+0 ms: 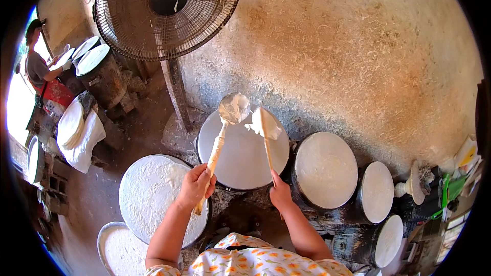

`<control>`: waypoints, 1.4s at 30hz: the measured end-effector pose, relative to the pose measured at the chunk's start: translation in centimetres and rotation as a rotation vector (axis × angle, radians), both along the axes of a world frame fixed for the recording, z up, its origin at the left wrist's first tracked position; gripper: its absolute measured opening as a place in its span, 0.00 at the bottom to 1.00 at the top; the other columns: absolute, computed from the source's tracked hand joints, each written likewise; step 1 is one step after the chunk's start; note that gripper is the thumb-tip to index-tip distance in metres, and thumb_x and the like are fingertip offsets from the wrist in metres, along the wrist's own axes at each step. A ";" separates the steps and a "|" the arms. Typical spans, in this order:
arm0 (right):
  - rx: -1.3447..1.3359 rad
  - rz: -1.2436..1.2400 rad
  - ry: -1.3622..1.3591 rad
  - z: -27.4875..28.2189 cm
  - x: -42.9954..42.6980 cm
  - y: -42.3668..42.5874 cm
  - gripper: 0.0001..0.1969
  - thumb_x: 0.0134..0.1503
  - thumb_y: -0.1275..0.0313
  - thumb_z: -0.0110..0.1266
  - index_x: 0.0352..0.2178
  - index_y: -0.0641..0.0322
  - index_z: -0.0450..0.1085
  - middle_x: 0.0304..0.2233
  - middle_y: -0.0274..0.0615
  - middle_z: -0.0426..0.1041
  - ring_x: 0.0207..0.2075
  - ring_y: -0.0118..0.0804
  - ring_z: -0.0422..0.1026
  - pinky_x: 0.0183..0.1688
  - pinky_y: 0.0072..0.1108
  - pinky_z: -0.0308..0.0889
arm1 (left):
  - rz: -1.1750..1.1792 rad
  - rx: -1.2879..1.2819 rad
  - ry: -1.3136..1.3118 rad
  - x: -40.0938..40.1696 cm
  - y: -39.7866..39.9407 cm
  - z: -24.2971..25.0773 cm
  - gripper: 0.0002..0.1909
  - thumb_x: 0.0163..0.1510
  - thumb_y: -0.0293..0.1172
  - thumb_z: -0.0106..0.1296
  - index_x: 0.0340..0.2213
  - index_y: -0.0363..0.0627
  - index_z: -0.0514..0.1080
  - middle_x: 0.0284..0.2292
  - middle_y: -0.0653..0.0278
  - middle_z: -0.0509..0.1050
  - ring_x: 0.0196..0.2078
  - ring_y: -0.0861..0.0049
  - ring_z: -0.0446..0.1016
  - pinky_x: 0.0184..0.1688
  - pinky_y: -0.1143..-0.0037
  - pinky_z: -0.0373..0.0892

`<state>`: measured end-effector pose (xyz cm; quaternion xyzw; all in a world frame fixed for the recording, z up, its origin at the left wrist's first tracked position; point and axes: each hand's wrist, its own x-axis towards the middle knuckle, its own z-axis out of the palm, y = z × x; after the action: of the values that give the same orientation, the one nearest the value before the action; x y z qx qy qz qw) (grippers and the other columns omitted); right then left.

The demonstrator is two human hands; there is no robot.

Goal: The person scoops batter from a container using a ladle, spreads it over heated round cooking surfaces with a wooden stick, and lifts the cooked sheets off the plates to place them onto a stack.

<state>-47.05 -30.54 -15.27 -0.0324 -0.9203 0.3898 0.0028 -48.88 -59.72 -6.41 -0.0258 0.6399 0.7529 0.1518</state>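
My left hand point(196, 186) grips the wrapped handle of a round metal ladle point(234, 108), which has white dough stuck in its head. In my right hand point(281, 196) is a thin wooden stick point(267, 149). A lump of white dough point(273, 125) lies at the stick's far end, over the back of a round grey griddle plate point(239, 157); whether it touches the plate I cannot tell. Both tools reach out above this plate. Just left of it, partly behind my left forearm, stands a wide round vessel of lumpy white dough or batter point(151, 191).
Round drum stoves with pale tops point(326, 170) line the right side. A large caged fan point(168, 11) stands behind on a post point(174, 92), before a rough wall point(337, 57). Stacked white sheets point(71, 122) lie at left. Farther off, a person point(42, 65) stands by more drums point(101, 80).
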 end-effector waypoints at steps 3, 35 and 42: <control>-0.034 0.039 -0.127 -0.6 -4.2 -2.0 0.31 0.46 0.84 0.39 0.55 0.56 0.57 0.49 0.57 0.66 0.52 0.54 0.63 0.50 0.31 0.63 | 0.036 0.000 -0.009 0.3 -0.1 0.4 0.13 0.61 0.33 0.35 0.26 0.40 0.64 0.14 0.69 0.63 0.13 0.84 0.61 0.15 0.82 0.58; -0.191 -0.022 -0.119 1.1 -9.1 1.2 0.28 0.50 0.83 0.39 0.54 0.52 0.61 0.49 0.51 0.68 0.51 0.41 0.68 0.51 0.21 0.61 | 0.334 0.212 -0.066 3.4 -2.2 1.2 0.16 0.60 0.34 0.38 0.42 0.35 0.66 0.19 0.64 0.65 0.12 0.81 0.62 0.12 0.82 0.58; -0.181 0.425 -0.383 2.3 -4.3 4.5 0.27 0.49 0.84 0.42 0.52 0.52 0.64 0.48 0.46 0.70 0.49 0.35 0.69 0.50 0.19 0.60 | 0.444 0.137 -0.096 6.4 -3.5 1.2 0.16 0.60 0.35 0.37 0.43 0.34 0.66 0.19 0.64 0.66 0.11 0.81 0.62 0.12 0.82 0.58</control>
<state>-51.32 -26.04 -12.96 0.0880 -0.8519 0.4488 -0.2551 -42.44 -63.22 -5.25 -0.1915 0.5580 0.8074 0.0140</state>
